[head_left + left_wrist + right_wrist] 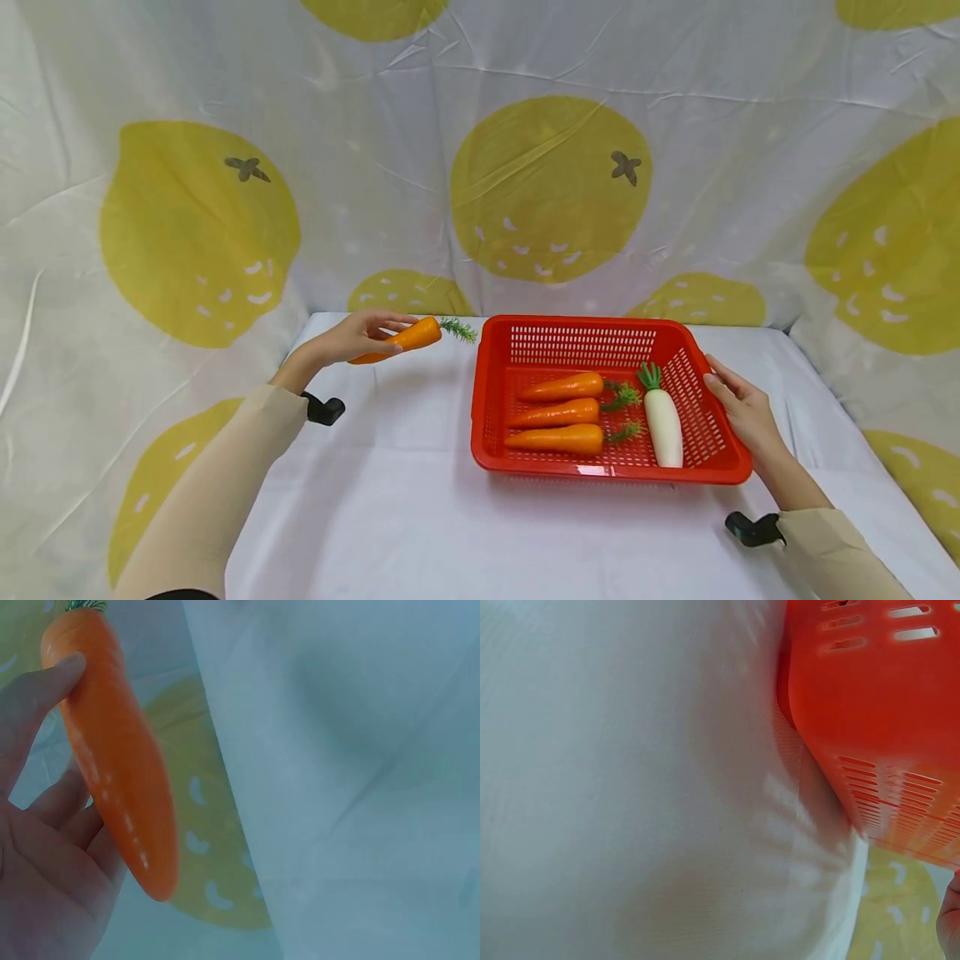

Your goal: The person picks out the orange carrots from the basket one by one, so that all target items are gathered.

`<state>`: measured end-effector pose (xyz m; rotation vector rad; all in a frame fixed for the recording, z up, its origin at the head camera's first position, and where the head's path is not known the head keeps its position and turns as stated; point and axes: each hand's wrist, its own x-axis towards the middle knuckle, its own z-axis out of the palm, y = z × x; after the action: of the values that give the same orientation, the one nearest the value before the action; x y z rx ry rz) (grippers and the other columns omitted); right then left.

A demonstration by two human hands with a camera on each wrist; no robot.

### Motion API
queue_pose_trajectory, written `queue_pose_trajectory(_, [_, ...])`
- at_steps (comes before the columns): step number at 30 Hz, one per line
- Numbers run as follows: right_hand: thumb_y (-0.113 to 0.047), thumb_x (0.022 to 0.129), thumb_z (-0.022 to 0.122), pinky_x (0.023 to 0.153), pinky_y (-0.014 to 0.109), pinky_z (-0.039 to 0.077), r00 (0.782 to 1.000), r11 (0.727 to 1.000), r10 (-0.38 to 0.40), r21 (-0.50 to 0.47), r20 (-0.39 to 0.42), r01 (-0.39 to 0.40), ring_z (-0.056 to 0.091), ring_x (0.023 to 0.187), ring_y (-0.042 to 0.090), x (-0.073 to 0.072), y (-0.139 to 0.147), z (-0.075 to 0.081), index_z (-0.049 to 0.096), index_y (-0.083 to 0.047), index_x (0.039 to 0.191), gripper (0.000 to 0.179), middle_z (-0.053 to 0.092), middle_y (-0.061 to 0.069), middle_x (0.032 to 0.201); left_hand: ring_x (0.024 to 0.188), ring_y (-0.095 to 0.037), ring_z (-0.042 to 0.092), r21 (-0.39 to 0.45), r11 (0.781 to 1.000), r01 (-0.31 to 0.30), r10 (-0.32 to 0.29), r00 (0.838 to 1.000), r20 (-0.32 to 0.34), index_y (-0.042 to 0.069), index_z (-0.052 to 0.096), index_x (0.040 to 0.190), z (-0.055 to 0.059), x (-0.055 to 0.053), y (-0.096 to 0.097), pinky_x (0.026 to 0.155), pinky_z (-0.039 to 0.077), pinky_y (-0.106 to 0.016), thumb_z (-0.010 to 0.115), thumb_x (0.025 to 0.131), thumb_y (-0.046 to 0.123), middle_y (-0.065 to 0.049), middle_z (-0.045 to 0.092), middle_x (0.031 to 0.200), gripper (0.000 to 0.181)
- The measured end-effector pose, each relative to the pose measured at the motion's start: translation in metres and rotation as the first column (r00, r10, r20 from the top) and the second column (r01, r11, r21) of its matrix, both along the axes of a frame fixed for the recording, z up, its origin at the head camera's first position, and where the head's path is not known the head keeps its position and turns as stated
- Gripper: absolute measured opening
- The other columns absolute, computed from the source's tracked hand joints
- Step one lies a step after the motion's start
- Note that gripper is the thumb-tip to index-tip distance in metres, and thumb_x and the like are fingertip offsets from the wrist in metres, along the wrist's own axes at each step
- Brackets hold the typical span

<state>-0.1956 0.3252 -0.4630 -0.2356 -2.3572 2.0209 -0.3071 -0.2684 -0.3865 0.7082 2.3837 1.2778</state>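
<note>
My left hand [358,337] holds an orange carrot [420,334] with a feathery green top, above the table left of a red basket [600,472]. In the left wrist view, the thumb presses on the thick end of this carrot [124,757] and the fingers lie behind it; its tip points down. My right hand [752,421] grips the basket's right rim, thumb on top; only a bit of that hand [950,922] shows in the right wrist view. Inside the basket, three carrots [558,439] lie side by side on the left, and a white radish [664,427] with green leaves lies on the right.
A white cloth [420,533] covers the table. Behind and at both sides hangs a pale curtain [360,158] printed with big yellow lemons. The basket's slotted outer wall [877,712] fills the upper right of the right wrist view.
</note>
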Motion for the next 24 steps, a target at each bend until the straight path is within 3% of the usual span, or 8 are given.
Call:
queue_pose_trajectory(7, [-0.039,0.1,0.058,0.071,0.019,0.057,1.0,1.0,0.001,-0.01,-0.003,-0.001,0.064,0.086,-0.003,0.0,0.0,-0.002,0.031,-0.016,0.157,0.067,0.057,-0.021,0.118,0.113,-0.043,0.062,0.021,1.0,0.004,-0.004,1.0,0.014,-0.005,0.052,0.14,-0.015,-0.003,-0.011,0.089,0.055,-0.03,0.07,0.091,-0.002,-0.031,0.055,0.134,0.052])
queue_pose_trajectory(12, [-0.039,0.1,0.058,0.071,0.019,0.057,1.0,1.0,0.005,-0.004,-0.012,-0.005,0.064,0.087,-0.003,0.0,0.0,-0.002,0.03,-0.015,0.157,0.068,0.057,-0.022,0.117,0.114,-0.046,0.059,0.031,0.999,0.029,-0.028,1.0,-0.002,-0.009,0.054,0.137,-0.031,-0.01,-0.014,0.09,0.055,-0.03,0.07,0.089,-0.007,-0.031,0.056,0.132,0.051])
queue_pose_trajectory(18, [-0.039,0.1,0.058,0.072,0.019,0.056,1.0,1.0,-0.001,0.008,-0.011,0.001,0.064,0.087,-0.004,0.0,0.001,-0.003,0.031,-0.015,0.157,0.067,0.057,-0.024,0.117,0.12,-0.051,0.054,0.044,0.995,0.085,-0.085,0.996,0.002,-0.013,0.053,0.135,-0.048,-0.019,-0.014,0.097,0.051,-0.04,0.069,0.088,-0.01,-0.032,0.056,0.132,0.05])
queue_pose_trajectory(24, [-0.039,0.1,0.058,0.071,0.02,0.057,1.0,1.0,-0.006,-0.001,-0.003,0.006,0.065,0.086,-0.003,-0.001,0.0,-0.003,0.03,-0.015,0.157,0.068,0.057,-0.026,0.113,0.125,-0.049,0.051,0.026,0.995,0.096,-0.097,0.995,0.025,-0.014,0.054,0.133,-0.06,-0.025,-0.014,0.102,0.045,-0.051,0.068,0.087,-0.013,-0.031,0.057,0.131,0.049])
